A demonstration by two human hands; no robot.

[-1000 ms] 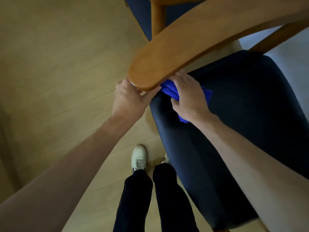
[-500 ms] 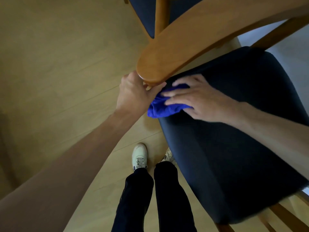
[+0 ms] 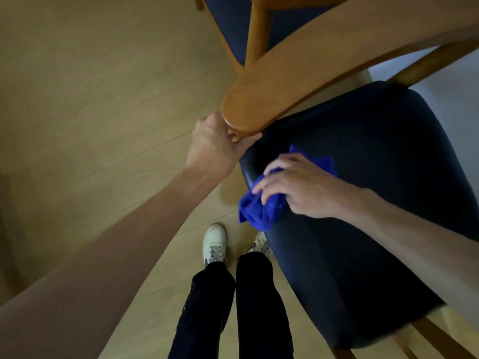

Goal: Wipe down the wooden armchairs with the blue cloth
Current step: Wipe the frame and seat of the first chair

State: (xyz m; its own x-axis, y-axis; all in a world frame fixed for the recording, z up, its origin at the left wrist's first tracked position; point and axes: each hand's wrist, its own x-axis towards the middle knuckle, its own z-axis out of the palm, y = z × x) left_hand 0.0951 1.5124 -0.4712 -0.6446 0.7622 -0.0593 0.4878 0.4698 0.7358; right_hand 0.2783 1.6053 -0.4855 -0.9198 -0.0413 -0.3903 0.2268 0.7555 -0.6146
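A wooden armchair's armrest (image 3: 298,81) runs from upper right down to its rounded end at centre. My left hand (image 3: 215,149) grips the underside of that rounded end, thumb along the edge. Below it lies the chair's dark navy seat cushion (image 3: 375,203). A crumpled blue cloth (image 3: 261,208) sits on the cushion's left front edge, partly hanging over the side. My right hand (image 3: 300,187) presses down on the cloth with fingers spread and fairly straight, covering its middle.
A second chair with a navy seat (image 3: 230,24) and a wooden leg stands beyond the armrest. Pale wood floor (image 3: 90,99) spreads to the left. My legs in dark trousers and white shoes (image 3: 215,244) stand just left of the seat. Wooden frame rails show at bottom right.
My right hand has slid the cloth from under the armrest end toward me along the cushion's left edge. The left hand has kept its grip on the armrest end.
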